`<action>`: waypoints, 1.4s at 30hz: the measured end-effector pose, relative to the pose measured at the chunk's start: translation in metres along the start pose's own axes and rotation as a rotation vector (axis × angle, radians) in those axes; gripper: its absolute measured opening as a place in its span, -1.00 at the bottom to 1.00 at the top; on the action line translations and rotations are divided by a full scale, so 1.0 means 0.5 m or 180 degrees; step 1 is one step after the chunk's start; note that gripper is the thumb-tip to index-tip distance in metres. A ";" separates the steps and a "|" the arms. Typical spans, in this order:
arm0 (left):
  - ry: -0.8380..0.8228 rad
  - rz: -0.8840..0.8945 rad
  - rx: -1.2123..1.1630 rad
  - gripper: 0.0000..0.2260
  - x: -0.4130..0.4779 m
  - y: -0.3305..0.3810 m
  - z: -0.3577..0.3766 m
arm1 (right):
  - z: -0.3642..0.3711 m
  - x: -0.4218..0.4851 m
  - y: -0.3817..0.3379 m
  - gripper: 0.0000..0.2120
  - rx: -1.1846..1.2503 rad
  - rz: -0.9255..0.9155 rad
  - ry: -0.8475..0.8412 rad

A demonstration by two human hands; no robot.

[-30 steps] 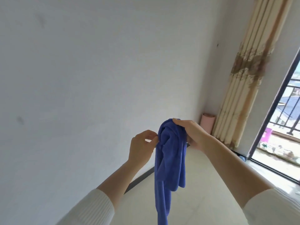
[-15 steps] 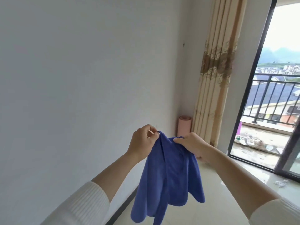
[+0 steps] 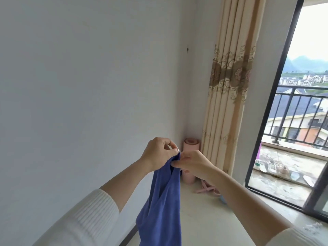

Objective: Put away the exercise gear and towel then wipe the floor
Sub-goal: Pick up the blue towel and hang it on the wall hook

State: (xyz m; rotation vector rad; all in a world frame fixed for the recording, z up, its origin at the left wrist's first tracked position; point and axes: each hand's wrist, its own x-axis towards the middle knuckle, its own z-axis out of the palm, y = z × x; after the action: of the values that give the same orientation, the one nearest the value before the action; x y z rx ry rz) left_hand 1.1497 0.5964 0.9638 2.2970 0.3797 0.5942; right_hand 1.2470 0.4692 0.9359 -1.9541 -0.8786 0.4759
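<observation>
Fingers of left hand [image 3: 159,153] and right hand [image 3: 192,163] pinch the hanging blue towel's [image 3: 163,201] top edge

Daylight pours in from the balcony door [image 3: 274,103] right of your right grip [image 3: 192,164], blowing out the sky [image 3: 312,32]; the wall [image 3: 88,86] left of it is softly, evenly lit, and lines bow near the frame edges.
</observation>
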 end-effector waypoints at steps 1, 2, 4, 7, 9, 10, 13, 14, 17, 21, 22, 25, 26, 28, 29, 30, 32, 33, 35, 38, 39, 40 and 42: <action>-0.0017 -0.0005 0.0002 -0.92 0.036 -0.001 0.009 | -0.005 0.036 0.013 -0.88 0.0054 -0.0034 0.0184; -0.0027 -0.0018 0.0004 -0.91 0.072 -0.003 0.016 | -0.012 0.072 0.026 -0.92 0.0123 -0.0044 0.0338; -0.0040 -0.0078 -0.0078 -0.90 0.144 -0.014 0.025 | -0.035 0.143 0.046 -0.84 0.0378 -0.0015 0.0563; -0.0205 -0.0155 -0.0434 -0.87 0.251 -0.041 0.043 | -0.089 0.254 0.055 -0.73 0.0775 -0.0030 0.0814; -0.0373 -0.0224 -0.0557 -0.82 0.327 -0.065 0.062 | -0.132 0.342 0.051 -0.73 0.0852 -0.0120 0.0945; -0.0447 -0.0262 -0.0546 -0.80 0.369 -0.079 0.073 | -0.154 0.387 0.047 -0.74 0.0837 -0.0158 0.1007; -0.0610 -0.0416 -0.0453 -0.80 0.507 -0.123 0.101 | -0.233 0.517 0.036 -0.78 0.0776 -0.0186 0.1136; -0.0633 -0.0449 -0.0505 -0.80 0.557 -0.135 0.105 | -0.261 0.556 0.034 -0.79 0.0824 -0.0191 0.1152; -0.0510 -0.0369 -0.0722 -0.82 0.715 -0.154 0.108 | -0.342 0.664 0.043 -0.88 0.0657 -0.0309 0.1135; -0.0180 -0.0167 -0.0944 -0.90 0.909 -0.135 0.124 | -0.435 0.797 0.078 -0.89 -0.0319 -0.0429 0.1116; -0.0123 -0.0067 -0.0852 -0.90 0.954 -0.128 0.133 | -0.455 0.830 0.089 -0.83 -0.0578 -0.0437 0.1091; 0.0048 0.0375 -0.0102 -0.90 1.089 -0.110 0.155 | -0.520 0.931 0.108 -0.68 -0.0922 -0.0594 0.1174; 0.0086 0.0500 0.0124 -0.91 1.133 -0.109 0.159 | -0.543 0.968 0.114 -0.67 -0.0899 -0.0678 0.1173; 0.0188 0.0653 0.0431 -0.92 1.217 -0.112 0.169 | -0.589 1.046 0.126 -0.65 -0.0830 -0.0729 0.1220; 0.0257 0.0756 0.0489 -0.93 1.254 -0.112 0.172 | -0.607 1.081 0.127 -0.63 -0.0827 -0.0761 0.1251; 0.0361 0.0863 0.0507 -0.94 1.291 -0.113 0.177 | -0.626 1.123 0.136 -0.62 -0.0786 -0.0828 0.1269; 0.0470 0.0946 0.0584 -0.97 1.352 -0.107 0.175 | -0.656 1.185 0.128 -0.66 -0.0677 -0.0832 0.1338; 0.0490 0.0997 0.0604 -0.97 1.358 -0.108 0.170 | -0.653 1.189 0.122 -0.74 -0.0409 -0.0906 0.1351; 0.0889 0.1153 0.0674 -0.96 1.515 -0.100 0.201 | -0.746 1.334 0.127 -0.92 0.0037 -0.1259 0.1315; 0.0967 0.1372 0.1078 -0.90 1.582 -0.107 0.181 | -0.786 1.397 0.092 -0.67 0.0208 -0.1627 0.1353; 0.1026 0.1427 0.1256 -0.88 1.620 -0.111 0.180 | -0.812 1.436 0.084 -0.65 0.0234 -0.1747 0.1262; 0.1077 0.1446 0.1425 -0.87 1.655 -0.116 0.176 | -0.835 1.469 0.072 -0.66 0.0299 -0.1825 0.1192; 0.1174 0.1527 0.1611 -0.86 1.712 -0.114 0.166 | -0.871 1.542 0.061 -0.68 0.0207 -0.1996 0.1216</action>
State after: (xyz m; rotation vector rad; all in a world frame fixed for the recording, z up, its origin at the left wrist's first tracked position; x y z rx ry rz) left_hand 1.9150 0.9555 1.1316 2.7847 0.1523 1.2958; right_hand 2.0513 0.7754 1.1466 -1.5254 -1.1330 -0.2255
